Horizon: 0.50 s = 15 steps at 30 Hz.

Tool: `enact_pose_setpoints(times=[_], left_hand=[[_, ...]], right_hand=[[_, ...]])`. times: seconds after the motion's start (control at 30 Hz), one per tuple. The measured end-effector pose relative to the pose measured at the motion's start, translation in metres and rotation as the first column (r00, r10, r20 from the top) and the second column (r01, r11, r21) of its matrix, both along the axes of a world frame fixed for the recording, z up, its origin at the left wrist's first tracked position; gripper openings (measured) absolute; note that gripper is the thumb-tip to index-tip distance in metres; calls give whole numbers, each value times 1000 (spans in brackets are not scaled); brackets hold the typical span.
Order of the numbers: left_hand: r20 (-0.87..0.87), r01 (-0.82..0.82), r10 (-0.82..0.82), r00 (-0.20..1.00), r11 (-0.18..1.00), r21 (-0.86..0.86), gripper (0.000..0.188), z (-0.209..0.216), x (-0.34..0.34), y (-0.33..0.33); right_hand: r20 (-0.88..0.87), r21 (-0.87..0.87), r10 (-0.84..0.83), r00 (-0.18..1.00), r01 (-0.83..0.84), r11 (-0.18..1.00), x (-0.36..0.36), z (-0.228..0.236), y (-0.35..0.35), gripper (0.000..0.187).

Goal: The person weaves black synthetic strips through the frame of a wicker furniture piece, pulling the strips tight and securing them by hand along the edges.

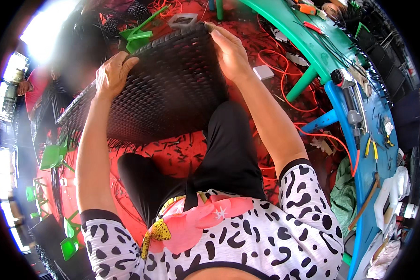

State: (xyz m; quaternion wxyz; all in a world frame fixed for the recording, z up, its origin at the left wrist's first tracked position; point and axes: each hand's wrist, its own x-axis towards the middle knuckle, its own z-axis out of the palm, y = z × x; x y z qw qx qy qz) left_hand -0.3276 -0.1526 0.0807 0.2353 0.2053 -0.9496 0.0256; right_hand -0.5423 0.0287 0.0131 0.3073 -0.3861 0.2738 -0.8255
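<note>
A large dark woven panel (165, 88), plaited like black wicker, stands tilted in front of my knees. My left hand (113, 74) grips its upper edge toward the left, thumb on the near face and the other fingers mostly behind. At the upper right corner my right hand (229, 50) is closed on the same panel, its fingertips partly hidden by the edge. Loose strand ends fringe the panel's lower left edge. The far side of the panel is out of sight.
Dark strand scraps litter the red floor (184, 151). Right of me, a green table (308, 44) and a blue table (347, 112) carry a power tool (352, 105) and pliers (371, 148). An orange hose (284, 79) loops below. Green stools (53, 157) stand left; a person (35, 91) is beyond.
</note>
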Motion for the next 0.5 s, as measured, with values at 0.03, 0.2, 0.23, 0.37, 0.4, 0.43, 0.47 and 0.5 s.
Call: enact_pose_setpoints(times=[0.03, 0.2, 0.23, 0.37, 0.4, 0.43, 0.47, 0.5], left_hand=[[5, 1, -1, 1000, 1000, -1, 39, 0, -2, 0], [-2, 8, -8, 1000, 1000, 2, 38, 1, -7, 5], [0, 4, -4, 1000, 1000, 3, 38, 1, -8, 6], [-14, 40, -40, 999, 999, -19, 37, -3, -14, 2], [-8, 45, -46, 999, 999, -24, 37, -3, -15, 0], [-6, 43, -43, 999, 999, -22, 37, -4, -16, -1], [11, 43, -43, 999, 999, -18, 38, -6, -17, -1], [28, 43, -43, 999, 999, -13, 38, -7, -18, 0]], right_hand=[[5, -1, -1, 1000, 1, 1000, -1, -2, -2, 33], [-249, 32, -213, 945, 228, 973, -5, -7, -8, 34], [-248, 33, -209, 946, 224, 974, -6, -10, -10, 34], [-333, -45, -405, 852, 415, 909, -4, -16, -14, 29], [-361, -114, -510, 781, 506, 855, -3, -16, -15, 28], [-361, -111, -507, 782, 504, 857, -4, -19, -16, 28], [-328, -82, -445, 834, 444, 892, -6, -21, -15, 28], [-292, -55, -380, 878, 381, 923, -7, -23, -15, 29]])
